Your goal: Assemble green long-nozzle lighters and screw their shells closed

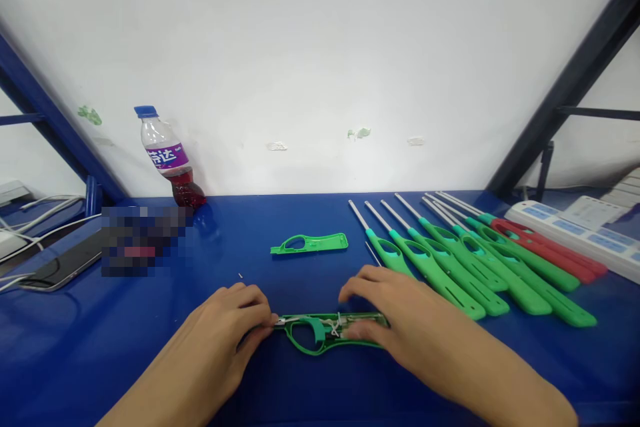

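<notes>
An opened green utility lighter (327,345) lies on the blue table in front of me, its inside facing up, with white wires and a clear part showing. My left hand (235,327) is closed, thumb and fingertips pinching the lighter's narrow front end. Over the handle end, my right hand (390,313) has its thumb on the inner parts and its index finger raised just off the far edge; its other fingers are partly hidden. Beyond both hands rests a loose green half shell (320,243).
Several green lighters (445,273) and red ones (555,250) lie at the right, beside a white power strip (590,233). A drink bottle (170,157) leans on the wall at back left, near a phone (65,263) and cables. A thin metal rod (373,253) lies beside the green lighters.
</notes>
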The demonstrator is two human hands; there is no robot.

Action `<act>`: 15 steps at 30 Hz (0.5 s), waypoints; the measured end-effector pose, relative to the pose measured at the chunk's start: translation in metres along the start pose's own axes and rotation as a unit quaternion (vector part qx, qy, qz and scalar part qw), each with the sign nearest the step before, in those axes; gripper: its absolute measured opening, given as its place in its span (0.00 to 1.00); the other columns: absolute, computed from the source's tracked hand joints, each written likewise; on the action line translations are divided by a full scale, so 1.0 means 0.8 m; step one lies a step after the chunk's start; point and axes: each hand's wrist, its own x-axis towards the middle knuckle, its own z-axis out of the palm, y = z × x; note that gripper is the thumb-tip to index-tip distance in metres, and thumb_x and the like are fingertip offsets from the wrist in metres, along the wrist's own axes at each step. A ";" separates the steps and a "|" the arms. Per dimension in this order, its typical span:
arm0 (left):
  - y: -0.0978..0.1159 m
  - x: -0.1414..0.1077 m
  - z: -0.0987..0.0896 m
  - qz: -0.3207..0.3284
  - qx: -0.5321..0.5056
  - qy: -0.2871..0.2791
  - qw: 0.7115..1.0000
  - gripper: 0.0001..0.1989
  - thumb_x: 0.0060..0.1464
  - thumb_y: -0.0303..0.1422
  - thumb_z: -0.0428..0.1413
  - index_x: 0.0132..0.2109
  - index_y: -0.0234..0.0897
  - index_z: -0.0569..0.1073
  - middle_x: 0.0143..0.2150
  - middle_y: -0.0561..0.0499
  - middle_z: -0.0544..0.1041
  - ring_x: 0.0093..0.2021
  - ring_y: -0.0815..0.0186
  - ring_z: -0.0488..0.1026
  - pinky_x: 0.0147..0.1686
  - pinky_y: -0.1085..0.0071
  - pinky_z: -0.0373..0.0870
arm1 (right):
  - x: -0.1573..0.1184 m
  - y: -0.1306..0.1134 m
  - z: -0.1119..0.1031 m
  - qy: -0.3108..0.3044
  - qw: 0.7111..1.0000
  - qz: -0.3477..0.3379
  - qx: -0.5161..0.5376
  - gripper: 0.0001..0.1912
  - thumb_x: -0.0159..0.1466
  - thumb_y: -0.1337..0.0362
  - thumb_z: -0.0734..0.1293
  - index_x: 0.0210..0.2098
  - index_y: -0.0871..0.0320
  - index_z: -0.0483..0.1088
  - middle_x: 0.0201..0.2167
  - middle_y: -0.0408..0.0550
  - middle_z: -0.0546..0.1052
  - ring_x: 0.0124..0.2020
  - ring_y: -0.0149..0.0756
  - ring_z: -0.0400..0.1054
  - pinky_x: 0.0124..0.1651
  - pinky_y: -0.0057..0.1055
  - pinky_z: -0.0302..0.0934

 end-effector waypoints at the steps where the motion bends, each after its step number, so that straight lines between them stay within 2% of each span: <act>1: 0.000 0.000 -0.001 0.003 0.007 0.001 1.000 0.15 0.68 0.26 0.52 0.39 0.45 0.82 0.41 0.52 0.81 0.39 0.60 0.77 0.44 0.65 0.73 | 0.004 -0.002 -0.004 0.019 1.000 -0.005 -0.004 0.10 0.72 0.62 0.71 0.52 0.45 0.75 0.52 0.43 0.79 0.52 0.44 0.75 0.54 0.42 0.66; 4: 0.003 0.002 -0.005 0.019 0.023 0.006 1.000 0.15 0.67 0.26 0.52 0.39 0.44 0.82 0.40 0.52 0.81 0.37 0.61 0.78 0.43 0.66 0.75 | 0.025 -0.008 -0.012 0.069 0.993 -0.035 -0.089 0.14 0.77 0.58 0.64 0.59 0.50 0.73 0.58 0.50 0.77 0.57 0.46 0.74 0.60 0.47 0.67; 6: 0.004 0.005 -0.008 0.037 0.034 0.014 0.999 0.14 0.66 0.24 0.53 0.39 0.44 0.81 0.39 0.53 0.82 0.36 0.62 0.79 0.42 0.68 0.76 | 0.046 -0.012 -0.012 0.065 0.983 -0.064 -0.161 0.21 0.78 0.60 0.63 0.68 0.56 0.67 0.65 0.59 0.73 0.63 0.53 0.71 0.62 0.54 0.67; 8: 0.001 0.006 -0.008 0.065 0.041 0.029 0.997 0.13 0.65 0.25 0.53 0.39 0.44 0.81 0.38 0.54 0.83 0.36 0.62 0.81 0.41 0.68 0.78 | 0.070 -0.015 -0.009 0.047 0.978 -0.086 -0.186 0.24 0.77 0.64 0.63 0.70 0.62 0.64 0.65 0.64 0.73 0.64 0.56 0.70 0.62 0.55 0.67; 11: -0.018 0.003 0.002 0.122 0.054 0.072 0.988 0.11 0.66 0.29 0.54 0.39 0.47 0.81 0.36 0.56 0.83 0.33 0.62 0.82 0.41 0.68 0.80 | 0.101 -0.016 -0.005 0.016 0.970 -0.099 -0.223 0.19 0.74 0.70 0.65 0.64 0.62 0.70 0.57 0.60 0.79 0.57 0.50 0.75 0.59 0.51 0.69; 13: -0.036 -0.001 0.015 0.133 0.080 0.117 0.981 0.12 0.67 0.31 0.52 0.42 0.48 0.81 0.40 0.55 0.85 0.37 0.59 0.84 0.41 0.66 0.81 | 0.113 -0.014 -0.005 0.010 0.964 -0.097 -0.247 0.17 0.73 0.66 0.69 0.60 0.60 0.72 0.55 0.53 0.79 0.54 0.46 0.76 0.58 0.50 0.70; 15: -0.051 -0.003 0.027 0.121 0.101 0.101 0.982 0.14 0.68 0.29 0.52 0.46 0.53 0.81 0.45 0.58 0.85 0.44 0.58 0.84 0.48 0.62 0.81 | 0.114 -0.012 -0.010 0.009 0.960 -0.100 -0.261 0.16 0.72 0.68 0.69 0.59 0.60 0.71 0.52 0.51 0.79 0.52 0.44 0.76 0.58 0.49 0.69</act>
